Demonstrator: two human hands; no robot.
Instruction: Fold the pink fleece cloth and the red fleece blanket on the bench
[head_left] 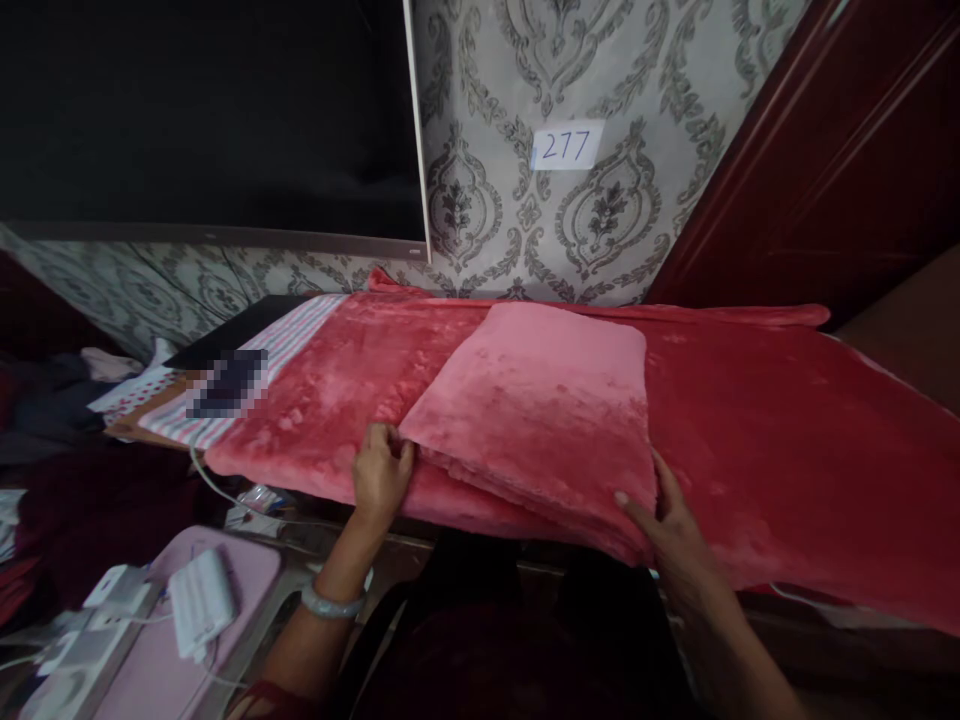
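A folded pink-red plush blanket (540, 420) lies in a thick square stack, its layered edges facing me. Beneath it a larger red plush cover (780, 430) is spread over a long surface. My left hand (381, 472) is closed at the stack's near left corner, fingers curled in against the fabric; its fingertips are partly hidden. At the near right corner, my right hand (671, 510) grips the stack with the thumb on top and the other fingers along the side. A pale bangle (332, 602) circles my left wrist.
A blurred dark object (229, 384) rests on a striped cloth (296, 335) to the left. At lower left, a white power bank (201, 603) with cables lies on a pink stool (142, 665), beside a power strip (90, 650). A large television (210, 120) stands against the patterned wall.
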